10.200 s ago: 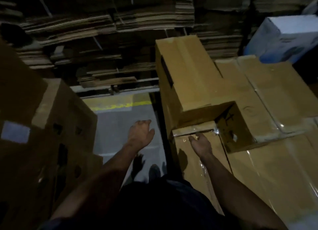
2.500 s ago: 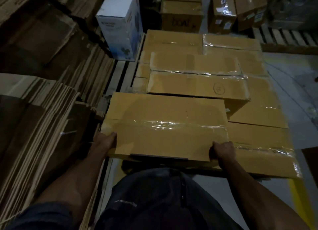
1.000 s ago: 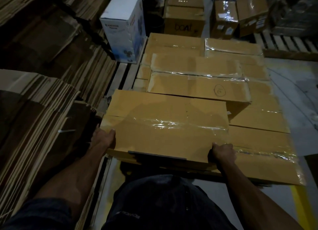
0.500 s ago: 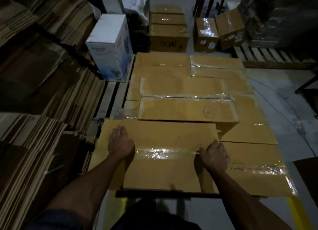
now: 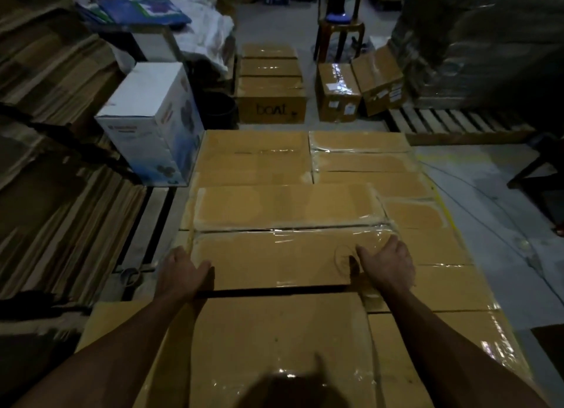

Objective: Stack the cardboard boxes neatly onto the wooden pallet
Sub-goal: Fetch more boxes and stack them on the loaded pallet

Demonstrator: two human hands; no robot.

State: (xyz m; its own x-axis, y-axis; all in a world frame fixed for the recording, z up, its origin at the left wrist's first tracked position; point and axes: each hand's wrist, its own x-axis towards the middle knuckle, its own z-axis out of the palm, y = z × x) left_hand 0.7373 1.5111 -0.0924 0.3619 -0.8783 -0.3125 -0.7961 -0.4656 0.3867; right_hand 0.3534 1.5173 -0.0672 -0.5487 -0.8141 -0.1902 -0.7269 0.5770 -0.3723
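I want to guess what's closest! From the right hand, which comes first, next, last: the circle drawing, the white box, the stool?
From the right hand:
1. Circle drawing, just left of it, on the box top.
2. White box, far left.
3. Stool, at the back.

Both forearms are bare from the bottom edge of the view to the wrists, with no sleeves, watch, bands or gloves showing. The left hand (image 5: 180, 270) and the right hand (image 5: 387, 265) are bare too, and no rings can be made out in the dim light.
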